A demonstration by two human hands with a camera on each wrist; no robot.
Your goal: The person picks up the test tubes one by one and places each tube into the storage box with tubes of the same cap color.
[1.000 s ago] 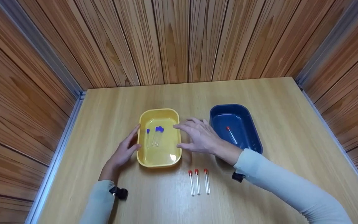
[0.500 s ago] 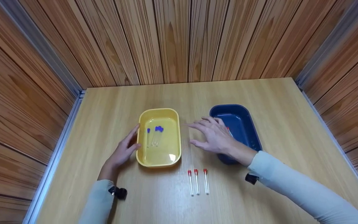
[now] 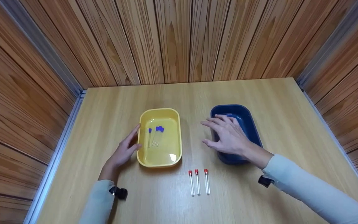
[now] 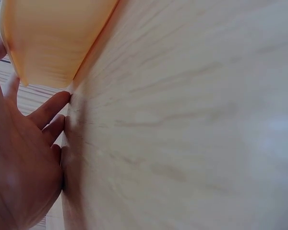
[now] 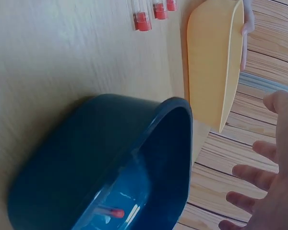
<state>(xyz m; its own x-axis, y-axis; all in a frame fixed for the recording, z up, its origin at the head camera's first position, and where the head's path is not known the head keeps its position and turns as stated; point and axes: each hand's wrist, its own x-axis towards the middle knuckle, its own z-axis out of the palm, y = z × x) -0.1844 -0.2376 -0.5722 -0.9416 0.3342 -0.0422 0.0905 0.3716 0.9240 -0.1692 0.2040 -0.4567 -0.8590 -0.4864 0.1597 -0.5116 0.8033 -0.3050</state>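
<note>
The left hand (image 3: 123, 151) rests against the left side of a yellow tray (image 3: 159, 165), its thumb and a fingertip at the rim and its other fingers spread in the left wrist view. Inside that tray lie several clear test tubes with purple caps (image 3: 159, 128). Over the left rim of a dark blue tray (image 3: 233, 158) hovers the right hand (image 3: 230, 137), fingers spread and holding nothing. A red-capped test tube (image 5: 116, 212) lies in the blue tray, hidden by the right hand in the head view. Several red-capped test tubes (image 3: 197, 182) lie on the table in front of the trays.
The trays stand side by side on a light wooden table (image 3: 154, 199), with a gap of bare wood between them. Wood-panelled walls (image 3: 176, 43) enclose the back and both sides, with metal rails (image 3: 54, 155) along the side edges.
The right hand has moved from the yellow tray's right rim to the right, over the blue tray. The left hand, both trays and the tubes have stayed in place.
</note>
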